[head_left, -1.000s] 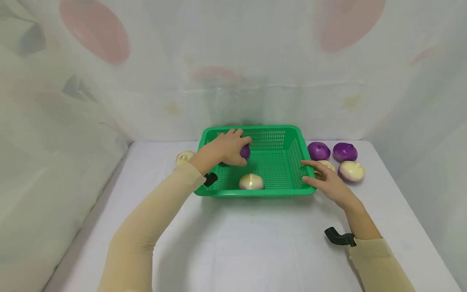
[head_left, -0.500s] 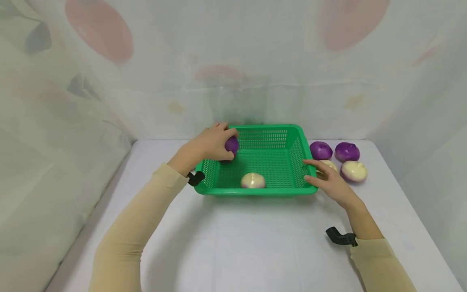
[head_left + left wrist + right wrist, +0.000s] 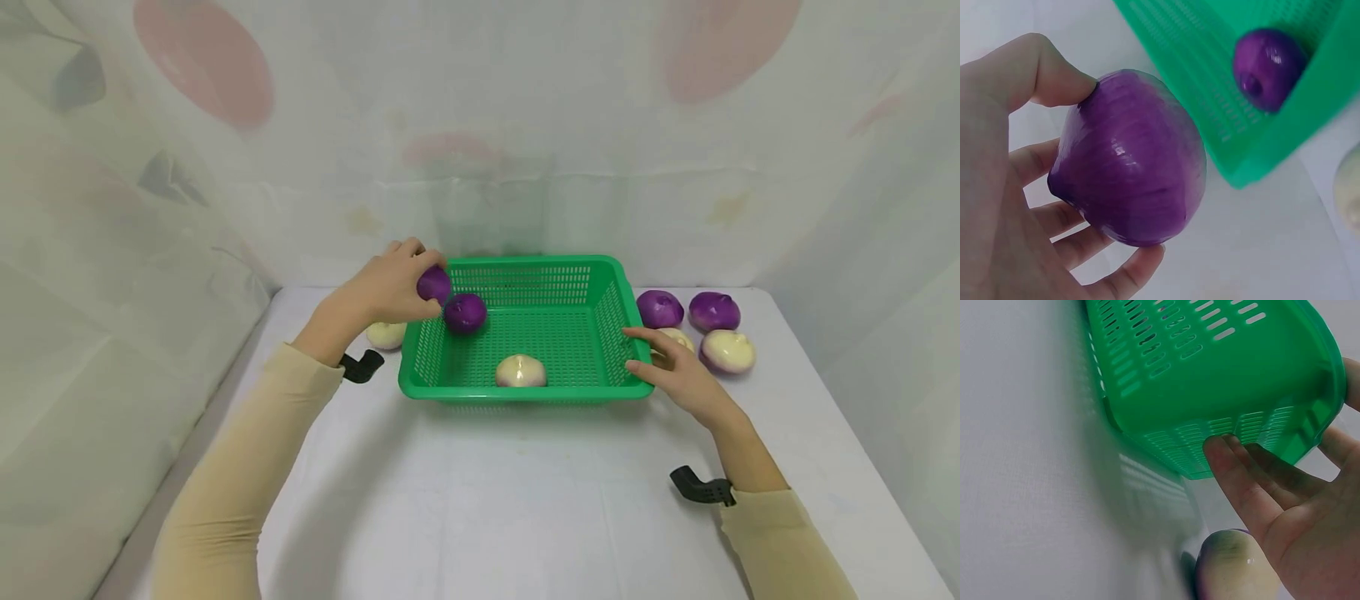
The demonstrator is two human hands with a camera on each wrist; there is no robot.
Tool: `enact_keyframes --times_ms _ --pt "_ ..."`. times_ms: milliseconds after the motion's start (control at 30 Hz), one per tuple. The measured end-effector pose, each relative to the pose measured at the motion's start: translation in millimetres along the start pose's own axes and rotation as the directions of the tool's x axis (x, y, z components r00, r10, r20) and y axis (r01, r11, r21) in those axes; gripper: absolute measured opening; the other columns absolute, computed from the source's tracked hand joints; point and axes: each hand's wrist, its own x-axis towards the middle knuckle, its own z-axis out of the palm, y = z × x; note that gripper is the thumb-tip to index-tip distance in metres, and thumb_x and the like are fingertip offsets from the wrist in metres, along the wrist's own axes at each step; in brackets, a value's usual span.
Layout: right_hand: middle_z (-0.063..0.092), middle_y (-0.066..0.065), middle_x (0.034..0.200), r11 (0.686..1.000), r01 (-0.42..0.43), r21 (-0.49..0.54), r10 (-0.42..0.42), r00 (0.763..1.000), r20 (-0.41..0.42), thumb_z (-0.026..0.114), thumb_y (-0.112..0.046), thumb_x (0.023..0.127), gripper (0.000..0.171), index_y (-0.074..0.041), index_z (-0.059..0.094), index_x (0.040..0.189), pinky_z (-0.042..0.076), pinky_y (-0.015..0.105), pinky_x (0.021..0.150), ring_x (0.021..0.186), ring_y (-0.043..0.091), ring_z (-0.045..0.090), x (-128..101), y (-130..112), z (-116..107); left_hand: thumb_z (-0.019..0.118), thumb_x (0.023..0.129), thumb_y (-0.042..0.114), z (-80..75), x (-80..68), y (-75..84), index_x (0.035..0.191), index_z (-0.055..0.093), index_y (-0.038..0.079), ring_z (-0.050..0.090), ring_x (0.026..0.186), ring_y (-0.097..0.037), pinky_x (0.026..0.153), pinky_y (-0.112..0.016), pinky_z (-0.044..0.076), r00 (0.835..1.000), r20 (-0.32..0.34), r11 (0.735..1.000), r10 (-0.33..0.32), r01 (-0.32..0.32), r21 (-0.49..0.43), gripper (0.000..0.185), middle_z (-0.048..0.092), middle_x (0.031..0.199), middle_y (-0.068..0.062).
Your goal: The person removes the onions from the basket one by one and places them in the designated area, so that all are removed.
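**Ana:** Onions being taken out of the green basket (image 3: pixel 525 390), I'd judge. The left hand (image 3: pixel 382 292) has its fingers wrapped round a purple onion (image 3: pixel 433 283), held above the basket's far left corner, over the rim.

**Ben:** And the right hand (image 3: pixel 678 375)?

**Ana:** Fingers straight, pressed flat against the basket's right wall, holding nothing (steadying it, I'd say). For the next move, the onion probably needs carrying clear of the rim to the table, near the white onion (image 3: pixel 386 335) lying there.

**Ben:** What remains inside?

**Ana:** Another purple one (image 3: pixel 465 313) and a white one (image 3: pixel 520 371). The left wrist view shows the thumb (image 3: pixel 1054 78) and fingertips cradling the onion, which the head view hides; the right wrist view shows fingertips (image 3: pixel 1222 456) touching the wall's underside edge.
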Motion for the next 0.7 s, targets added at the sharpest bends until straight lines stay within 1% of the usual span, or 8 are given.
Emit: enact_keyframes --times_ms 167,267,433,567,700 --pt "0.029 0.018 0.161 1.000 0.009 -0.004 -0.009 1.000 -0.001 0.062 -0.029 0.103 0.059 -0.014 0.040 0.155 0.029 0.071 0.108 0.141 0.053 0.034 1 1 0 0.066 0.082 0.034 -9.3 -8.4 -16.4 0.137 0.055 0.018 0.043 0.115 -0.032 0.086 -0.053 0.043 0.999 -0.010 0.999 -0.047 0.047 0.005 0.058 0.047 0.131 -0.012" --pt "0.029 0.017 0.161 1.000 0.007 -0.005 -0.007 1.000 0.000 0.062 -0.029 0.103 0.058 -0.015 0.040 0.155 0.028 0.071 0.109 0.142 0.053 0.033 1 2 1 0.065 0.081 0.031 -11.0 -13.2 -27.4 0.138 0.055 0.017 0.043 0.115 -0.033 0.086 -0.053 0.044 0.997 -0.011 0.997 -0.072 0.072 0.008 0.059 0.047 0.131 -0.013" --pt "0.028 0.017 0.161 1.000 0.005 -0.003 -0.005 1.000 -0.001 0.062 -0.029 0.103 0.058 -0.016 0.040 0.155 0.028 0.071 0.108 0.142 0.053 0.033 1 2 0 0.065 0.081 0.028 -9.2 -20.8 -43.9 0.138 0.054 0.014 0.042 0.116 -0.037 0.085 -0.054 0.046 0.995 -0.010 0.995 -0.104 0.104 -0.012 0.060 0.046 0.131 -0.016" --pt "0.029 0.017 0.161 1.000 0.007 -0.001 -0.007 1.000 -0.005 0.062 -0.029 0.103 0.058 -0.016 0.040 0.155 0.029 0.070 0.109 0.142 0.052 0.034 1 2 0 0.066 0.080 0.027 -6.1 -25.2 -56.7 0.137 0.054 0.014 0.041 0.116 -0.038 0.083 -0.054 0.047 0.990 -0.015 0.990 -0.139 0.138 -0.035 0.060 0.046 0.129 -0.017" --pt "0.029 0.016 0.161 1.000 0.010 -0.005 -0.010 1.000 -0.010 0.063 -0.029 0.103 0.058 -0.015 0.041 0.155 0.029 0.070 0.109 0.142 0.052 0.034 2 2 0 0.066 0.081 0.027 -2.1 -28.4 -69.7 0.136 0.055 0.013 0.041 0.119 -0.040 0.085 -0.057 0.047 0.986 -0.020 0.985 -0.167 0.166 -0.047 0.058 0.045 0.132 -0.020"
